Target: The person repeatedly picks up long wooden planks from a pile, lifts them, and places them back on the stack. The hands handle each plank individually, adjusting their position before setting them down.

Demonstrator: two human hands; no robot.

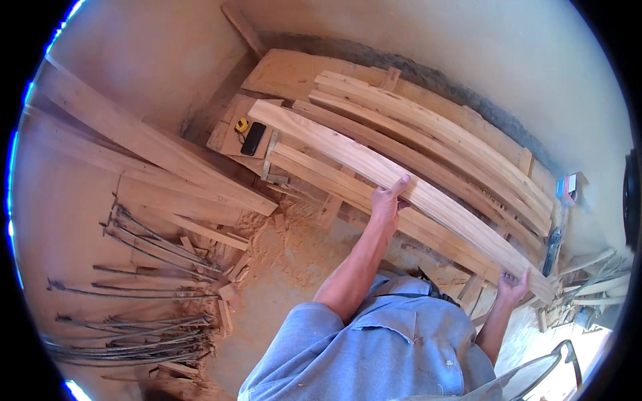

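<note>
A long, pale wooden board (334, 144) slants across the middle, its far end up to the left. My left hand (388, 200) grips it near mid-length, with the thumb on the upper face and the fingers hidden underneath. Toward the board's right end, my right hand (513, 287) is closed on the near edge. Beneath it lie light timber strips (321, 175) on the work support. Behind it, several longer timber pieces (441, 137) rest side by side.
Left of the board's far end lie a yellow tape measure (241, 125), a black phone (253, 139) and a metal square (269, 160). Large planks (154, 147) lean at the left wall above bundled metal rods (147, 341). Sawdust (274, 250) covers the floor. A small box (567, 189) stands far right.
</note>
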